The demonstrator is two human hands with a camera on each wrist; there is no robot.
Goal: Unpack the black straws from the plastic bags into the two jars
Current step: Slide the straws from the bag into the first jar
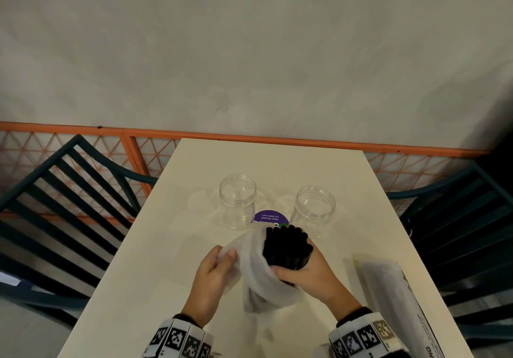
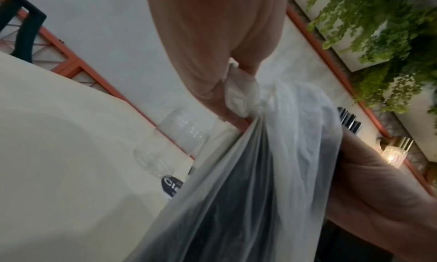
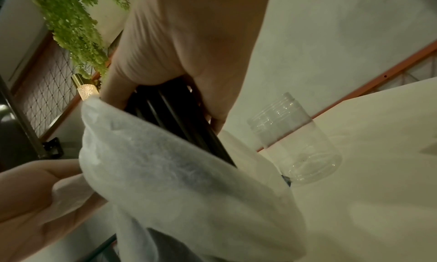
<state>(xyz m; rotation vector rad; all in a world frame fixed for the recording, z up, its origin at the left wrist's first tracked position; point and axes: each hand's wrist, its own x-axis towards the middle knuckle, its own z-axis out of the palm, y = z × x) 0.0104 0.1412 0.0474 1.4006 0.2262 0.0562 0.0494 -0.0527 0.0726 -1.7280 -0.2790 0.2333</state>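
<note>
Legible text found on one item: a round purple sticker [image 1: 270,216] on the surface [image 1: 172,246], between the two jars, reads "Let's keep our pantries clean." Lettering on the second bag [image 1: 402,302], right of the sticker, shows only "NG"; the rest is unreadable.

My left hand [image 1: 212,277] pinches the plastic bag [image 1: 258,274] between thumb and curled fingers. My right hand [image 1: 308,274] wraps around the black straws [image 1: 287,248], wrist low.
</note>
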